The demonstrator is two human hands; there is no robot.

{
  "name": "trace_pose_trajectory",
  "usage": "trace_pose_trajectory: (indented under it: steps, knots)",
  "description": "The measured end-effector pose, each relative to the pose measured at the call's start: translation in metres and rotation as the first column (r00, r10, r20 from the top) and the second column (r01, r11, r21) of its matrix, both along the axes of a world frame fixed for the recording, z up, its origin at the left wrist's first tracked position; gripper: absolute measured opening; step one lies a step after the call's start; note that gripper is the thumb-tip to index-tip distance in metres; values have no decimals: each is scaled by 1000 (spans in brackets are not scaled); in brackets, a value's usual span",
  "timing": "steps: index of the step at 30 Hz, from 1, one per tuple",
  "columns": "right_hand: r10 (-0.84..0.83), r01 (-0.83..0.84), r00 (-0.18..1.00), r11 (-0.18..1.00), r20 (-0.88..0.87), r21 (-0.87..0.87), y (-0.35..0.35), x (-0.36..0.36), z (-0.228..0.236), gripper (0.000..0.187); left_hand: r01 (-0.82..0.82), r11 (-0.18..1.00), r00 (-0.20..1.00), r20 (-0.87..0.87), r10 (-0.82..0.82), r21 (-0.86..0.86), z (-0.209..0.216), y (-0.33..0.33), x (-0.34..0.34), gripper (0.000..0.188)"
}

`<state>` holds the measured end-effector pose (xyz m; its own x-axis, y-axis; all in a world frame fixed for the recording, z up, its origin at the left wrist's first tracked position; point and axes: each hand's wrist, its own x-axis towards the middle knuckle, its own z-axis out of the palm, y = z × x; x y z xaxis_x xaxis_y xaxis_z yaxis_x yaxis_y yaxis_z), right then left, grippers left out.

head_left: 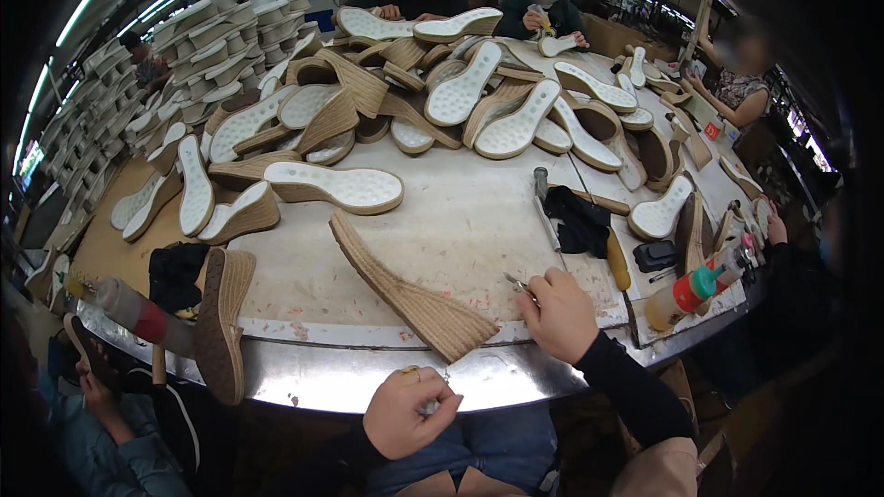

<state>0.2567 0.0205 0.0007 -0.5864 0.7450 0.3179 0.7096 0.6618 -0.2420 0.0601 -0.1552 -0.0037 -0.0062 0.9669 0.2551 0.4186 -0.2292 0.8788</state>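
A woven-look wedge sole (414, 299) lies on its side on the worktable between my hands, its thick heel at the metal edge. My right hand (558, 315) rests on the table to its right, fingers closed on a small metal tool (518, 284); only the tool's tip shows, so its kind is unclear. In front of the table edge, below the heel, my left hand (410, 414) is closed. Something greyish shows between its fingers, too small to name. Another wedge sole with a brown patterned bottom (221, 322) stands at the left edge.
Wedge soles with white dimpled tops (516, 120) are heaped across the table's far side. A hammer (543, 207), black cloth (578, 219) and yellow handle (617, 260) lie right of centre. Bottles (686, 297) stand at right, another (133, 308) at left. Several people work around.
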Motion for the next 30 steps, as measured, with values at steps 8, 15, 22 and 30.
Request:
trace_pose_trajectory:
  steps: [8,15,22,30]
  knots:
    - [-56,66,988,996,-143,65,50,0,3,20,32,999,997,-72,-34,-34,4,-1,2,6]
    - [-166,114,970,955,-176,-273,91,30,-9,34,-172,969,955,-210,209,178,32,19,-40,26]
    - [-231,-282,682,792,-694,-541,43,8,31,31,-19,979,749,-646,148,202,26,51,-57,88]
    - [15,-591,480,744,-877,-311,17,-46,22,17,-45,985,677,-720,151,164,22,89,-51,82]
